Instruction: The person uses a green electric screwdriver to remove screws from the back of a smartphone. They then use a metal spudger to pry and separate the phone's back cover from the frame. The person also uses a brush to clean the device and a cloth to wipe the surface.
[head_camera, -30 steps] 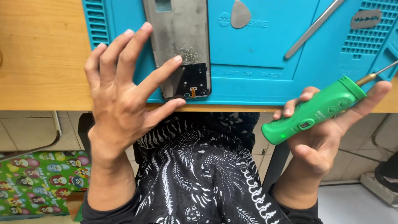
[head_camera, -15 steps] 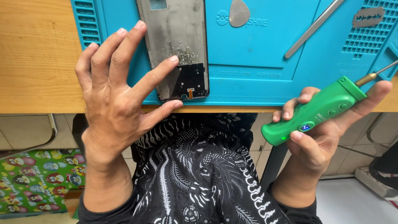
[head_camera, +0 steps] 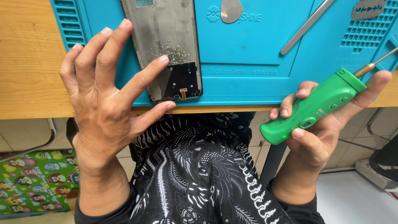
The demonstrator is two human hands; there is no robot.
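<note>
one phone frame (head_camera: pixel 166 45) is seen lying flat on the blue work mat (head_camera: pixel 248 83), at the mat's near left part, its long side running far to near and its near end close to the mat's near edge. the frame's inner face is turned up: grey metal with patches of residue, and a black section with a small orange flex strip at the near end.

the left hand (head_camera: pixel 103 103) is held over the table edge, back of the hand up, all five fingers spread wide apart and clamped on nothing. the index fingertip is laid on the frame just above the black section; the thumb is stretched along the mat's near edge below the frame. the other three fingers are raised toward the far left over the mat's slotted strip.

the right hand (head_camera: pixel 323 128) is held near the right, off the table edge, palm up, fingers and thumb closed around one green electric screwdriver (head_camera: pixel 313 110). the tool is tilted, its brass tip and thin bit pointing far right over the mat; a small green light is lit near its butt.

also counted on the mat: one metal pick (head_camera: pixel 231 9), one metal spudger (head_camera: pixel 304 27), one razor blade (head_camera: pixel 368 8). the mat is laid on a wooden table (head_camera: pixel 25 62).
</note>
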